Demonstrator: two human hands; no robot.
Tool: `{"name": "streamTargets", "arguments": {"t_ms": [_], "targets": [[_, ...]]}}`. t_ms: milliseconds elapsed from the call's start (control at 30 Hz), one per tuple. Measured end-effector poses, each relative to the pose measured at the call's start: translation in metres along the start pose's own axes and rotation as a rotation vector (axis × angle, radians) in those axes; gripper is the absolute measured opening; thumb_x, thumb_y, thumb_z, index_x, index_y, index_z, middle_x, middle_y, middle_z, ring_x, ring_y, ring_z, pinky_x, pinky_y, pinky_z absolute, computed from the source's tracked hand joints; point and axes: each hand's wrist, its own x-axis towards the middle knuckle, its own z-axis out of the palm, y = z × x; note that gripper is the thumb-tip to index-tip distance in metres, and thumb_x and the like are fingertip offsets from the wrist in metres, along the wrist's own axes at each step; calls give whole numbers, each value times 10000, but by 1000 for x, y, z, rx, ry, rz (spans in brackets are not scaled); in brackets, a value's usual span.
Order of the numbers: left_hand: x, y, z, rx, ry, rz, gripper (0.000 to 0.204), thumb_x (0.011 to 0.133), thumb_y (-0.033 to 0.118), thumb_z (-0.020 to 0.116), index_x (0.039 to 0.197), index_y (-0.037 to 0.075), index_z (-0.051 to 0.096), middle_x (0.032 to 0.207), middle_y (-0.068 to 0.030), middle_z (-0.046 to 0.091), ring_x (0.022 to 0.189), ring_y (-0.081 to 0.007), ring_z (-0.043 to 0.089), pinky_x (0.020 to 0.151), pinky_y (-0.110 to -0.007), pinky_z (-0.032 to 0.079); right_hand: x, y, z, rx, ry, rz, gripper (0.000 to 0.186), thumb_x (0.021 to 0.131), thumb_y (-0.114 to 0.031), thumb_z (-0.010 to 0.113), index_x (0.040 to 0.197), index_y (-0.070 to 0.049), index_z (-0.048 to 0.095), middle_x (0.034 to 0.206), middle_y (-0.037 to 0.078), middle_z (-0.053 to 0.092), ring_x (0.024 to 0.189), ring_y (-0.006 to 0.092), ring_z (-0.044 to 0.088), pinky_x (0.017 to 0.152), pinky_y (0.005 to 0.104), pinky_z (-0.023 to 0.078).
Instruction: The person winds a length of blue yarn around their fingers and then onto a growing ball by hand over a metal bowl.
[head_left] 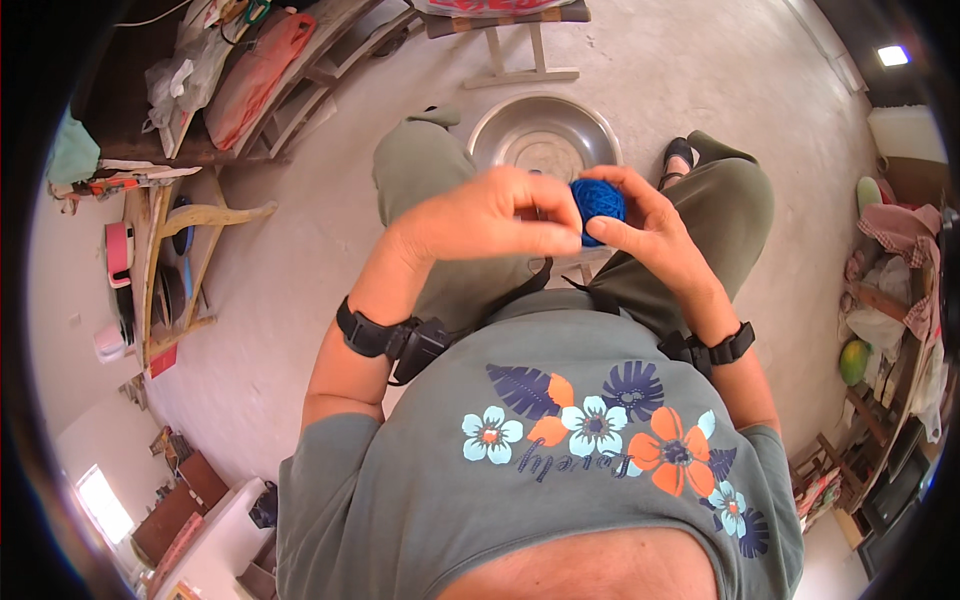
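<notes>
A ball of blue yarn [604,205] is held up in front of my belly, above a metal basin. My right hand [655,232] grips it from the right, thumb on the near side and fingers around the far side. At the ball's left edge is my left hand [490,216], its fingers bent and the thumb drawn in toward them, slightly blurred. Whether a strand lies between those fingertips is too small to see. Black straps with small devices circle both my wrists.
A wide steel basin [545,130] stands between my knees, with a low wooden stool [520,50] beyond it. Wooden shelving with plastic bags [262,82] is at the far left. At right, a cluttered rack holds cloths [895,235] and a green round fruit [855,361].
</notes>
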Motion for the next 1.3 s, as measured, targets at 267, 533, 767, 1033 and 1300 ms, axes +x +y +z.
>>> {"name": "streamTargets", "arguments": {"t_ms": [267, 533, 767, 1033, 1300], "targets": [[15, -34, -8, -95, 286, -64, 141, 935, 155, 651, 962, 30, 710, 813, 20, 660, 754, -60, 583, 693, -223, 469, -8, -8, -1, 142, -94, -56, 593, 910, -373, 671, 1362, -39, 482, 1258, 70, 568, 1167, 148, 534, 1010, 308, 422], [6, -18, 13, 6, -69, -230, 199, 944, 158, 636, 1030, -7, 708, 885, -47, 707, 827, -85, 648, 699, -233, 493, 2, 0, 0, 64, 145, -63, 547, 846, -169, 763, 1291, -46, 470, 1176, 81, 580, 1081, 140, 563, 950, 302, 459], [14, 4, -12, -4, 119, 105, 101, 906, 96, 682, 886, -2, 679, 836, -8, 660, 753, -67, 583, 725, -232, 478, -6, -8, 2, 64, -133, 92, 546, 912, -286, 707, 1355, -71, 473, 1167, 43, 589, 1056, 121, 563, 896, 277, 479], [16, -47, 5, -176, 383, -105, 163, 946, 187, 640, 979, 49, 719, 805, 24, 660, 736, -60, 589, 653, -217, 467, -7, -7, -2, 115, -63, -83, 587, 915, -310, 675, 1373, -26, 445, 1276, 77, 552, 1200, 155, 515, 1032, 332, 402], [7, -12, 13, 51, -107, -262, 211, 942, 160, 632, 1048, -1, 719, 877, -35, 712, 788, -95, 651, 680, -240, 500, 1, -1, 0, 25, 125, -70, 599, 857, -183, 751, 1345, -51, 430, 1191, 88, 584, 1086, 145, 573, 955, 308, 461]]}}
